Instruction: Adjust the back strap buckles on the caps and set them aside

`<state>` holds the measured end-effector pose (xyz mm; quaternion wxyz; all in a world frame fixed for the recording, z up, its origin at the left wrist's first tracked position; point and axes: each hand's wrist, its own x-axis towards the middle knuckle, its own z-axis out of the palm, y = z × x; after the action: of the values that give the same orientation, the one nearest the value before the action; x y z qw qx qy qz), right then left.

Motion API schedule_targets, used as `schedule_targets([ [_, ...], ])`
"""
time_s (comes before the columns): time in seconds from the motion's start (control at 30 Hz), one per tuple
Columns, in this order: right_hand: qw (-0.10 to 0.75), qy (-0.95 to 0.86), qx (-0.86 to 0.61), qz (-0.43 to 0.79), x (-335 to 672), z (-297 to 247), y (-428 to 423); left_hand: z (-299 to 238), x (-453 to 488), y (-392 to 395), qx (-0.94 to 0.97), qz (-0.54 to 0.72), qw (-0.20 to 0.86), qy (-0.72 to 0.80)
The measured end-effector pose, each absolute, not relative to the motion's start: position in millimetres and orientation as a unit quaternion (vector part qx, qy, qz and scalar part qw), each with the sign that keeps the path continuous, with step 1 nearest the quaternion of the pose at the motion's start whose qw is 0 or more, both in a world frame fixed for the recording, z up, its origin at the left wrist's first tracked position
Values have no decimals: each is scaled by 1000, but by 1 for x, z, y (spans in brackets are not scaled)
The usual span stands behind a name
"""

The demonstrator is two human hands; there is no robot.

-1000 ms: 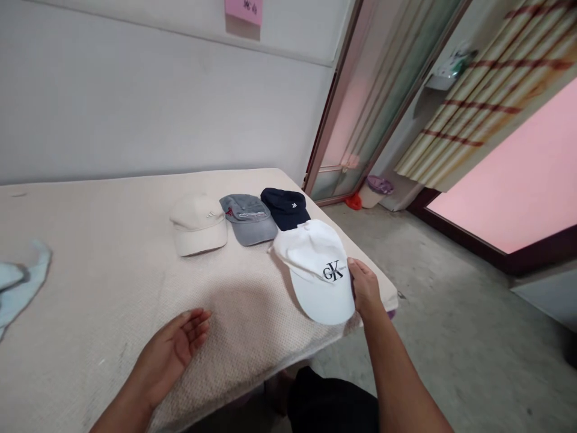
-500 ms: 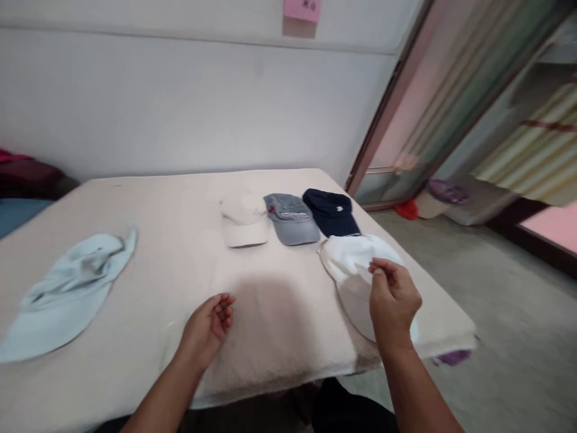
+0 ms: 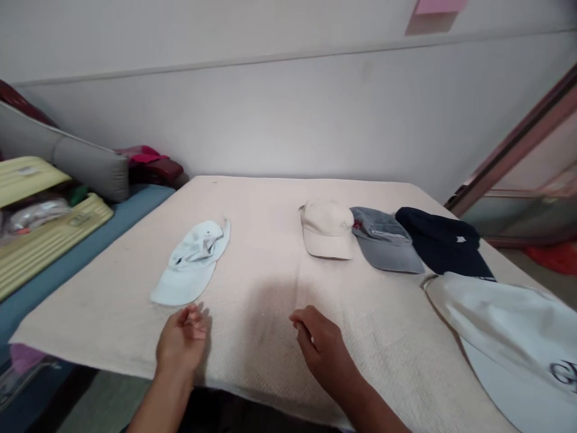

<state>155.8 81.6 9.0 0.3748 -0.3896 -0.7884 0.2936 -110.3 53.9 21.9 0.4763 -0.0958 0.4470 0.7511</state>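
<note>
Several caps lie on a cream cloth-covered table [image 3: 270, 252]. A light blue cap [image 3: 192, 262] lies flattened at the left. A cream cap [image 3: 326, 230], a grey cap [image 3: 385, 239] and a navy cap [image 3: 444, 242] sit in a row further back. A white cap [image 3: 514, 340] with a dark logo rests at the right front corner. My left hand [image 3: 181, 344] hovers just below the light blue cap, fingers loosely curled, holding nothing. My right hand [image 3: 321, 346] is over the table's middle front, fingers curled inward, with nothing visible in it.
A yellow ribbed open suitcase [image 3: 42, 222] sits at the far left on a blue surface, with a grey cushion [image 3: 76, 159] and dark red cloth [image 3: 151, 162] behind. A grey wall runs along the back. A door frame [image 3: 514, 150] stands at the right.
My right hand let go of the white cap, which now lies on the table, and moved left to the middle. The view swung left, bringing the light blue cap and suitcase into sight.
</note>
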Motion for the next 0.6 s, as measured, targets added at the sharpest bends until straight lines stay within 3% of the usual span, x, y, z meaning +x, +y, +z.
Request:
schedule_targets([
  [0.13, 334, -802, -382, 316, 129, 1, 82, 21, -159, 33, -141, 775, 427, 444],
  [0.43, 306, -802, -373, 353, 90, -14, 85, 30, -165, 60, -83, 714, 565, 405],
  [0.6, 337, -654, -421, 530, 81, -16, 90, 26, -111, 60, -23, 689, 605, 399],
])
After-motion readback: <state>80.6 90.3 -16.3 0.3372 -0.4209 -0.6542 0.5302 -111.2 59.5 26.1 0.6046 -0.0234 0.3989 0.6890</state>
